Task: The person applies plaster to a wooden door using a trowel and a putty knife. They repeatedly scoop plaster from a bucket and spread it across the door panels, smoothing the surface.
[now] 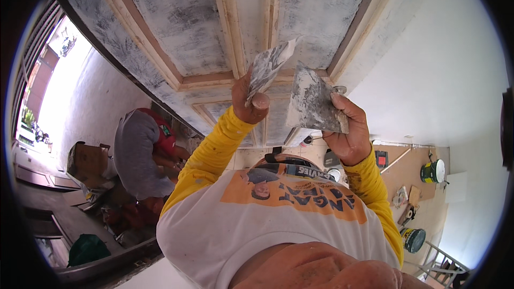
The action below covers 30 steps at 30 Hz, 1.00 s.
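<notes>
My left hand (249,100) grips a thin metal putty spreader (269,65), its blade smeared with grey-white putty and tilted upward. In my right hand (352,135) is a second, squarish putty spreader (316,100), pinched at its edge with the thumb on its face; putty streaks cover it. The two blades are held close together, with a narrow gap between them. Both are raised in front of a panelled door (171,16) whose flat panels carry patchy white filler over grey, framed by bare tan mouldings.
At the left a person (140,152) in grey and red bends low beside a cardboard box (88,165). A green bag-like thing (88,250) lies lower left. To the right stand a white wall (444,69), paint buckets (431,171) and a metal ladder-like frame (443,262).
</notes>
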Each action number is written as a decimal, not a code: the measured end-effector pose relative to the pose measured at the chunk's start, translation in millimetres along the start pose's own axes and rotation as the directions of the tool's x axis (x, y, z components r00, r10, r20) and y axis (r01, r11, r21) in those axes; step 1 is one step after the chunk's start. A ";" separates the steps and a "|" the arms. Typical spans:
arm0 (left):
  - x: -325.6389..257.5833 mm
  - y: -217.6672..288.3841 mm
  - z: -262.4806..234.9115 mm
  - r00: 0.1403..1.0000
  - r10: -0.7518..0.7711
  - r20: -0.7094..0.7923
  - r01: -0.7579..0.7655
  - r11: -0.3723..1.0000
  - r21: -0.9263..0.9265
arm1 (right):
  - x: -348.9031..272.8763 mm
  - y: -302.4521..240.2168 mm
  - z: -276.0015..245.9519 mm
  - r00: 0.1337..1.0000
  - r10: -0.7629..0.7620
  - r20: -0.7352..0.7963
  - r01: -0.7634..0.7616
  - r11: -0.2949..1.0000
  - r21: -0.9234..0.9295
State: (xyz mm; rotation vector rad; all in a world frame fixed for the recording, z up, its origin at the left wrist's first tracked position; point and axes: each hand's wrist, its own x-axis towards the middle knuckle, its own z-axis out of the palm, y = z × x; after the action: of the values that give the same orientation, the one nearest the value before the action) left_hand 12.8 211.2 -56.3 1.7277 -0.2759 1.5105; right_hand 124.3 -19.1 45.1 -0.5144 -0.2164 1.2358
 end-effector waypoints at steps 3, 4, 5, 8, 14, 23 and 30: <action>24.3 18.2 0.4 0.982 0.136 0.133 -0.137 0.991 0.003 | 2.3 -7.1 5.1 0.999 0.034 0.000 -0.034 0.999 0.021; 32.1 23.9 -0.5 0.967 0.178 0.180 -0.190 0.980 0.053 | 3.5 -8.7 6.6 0.999 0.036 -0.004 -0.036 0.999 0.020; 39.8 28.0 -1.2 0.934 0.255 0.251 -0.277 0.959 0.055 | 5.1 -8.4 7.2 0.999 0.037 -0.032 -0.037 0.999 -0.009; 54.8 33.3 -6.3 0.834 0.392 0.389 -0.462 0.881 0.104 | 9.3 -7.5 3.6 1.000 0.002 -0.020 -0.003 0.997 -0.071; 30.3 22.2 -47.6 0.904 -0.044 0.425 -0.030 0.985 0.167 | 13.5 -20.2 -5.6 0.913 -0.370 0.172 0.405 0.768 -0.496; -5.4 -19.8 -79.1 0.908 0.358 0.219 -0.406 0.617 0.674 | -16.1 -145.6 168.8 0.209 -0.595 0.776 0.689 -0.474 -0.549; 3.3 -14.8 -61.9 0.922 0.353 0.157 -0.325 0.488 0.810 | 9.0 -288.4 385.8 -0.246 0.087 0.965 -0.225 -0.974 0.031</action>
State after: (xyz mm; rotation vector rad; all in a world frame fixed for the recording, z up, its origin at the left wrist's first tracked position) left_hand -22.1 264.1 -62.1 2.4879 0.1871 2.1847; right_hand 205.2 20.9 518.4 1.4949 1.7827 2.7660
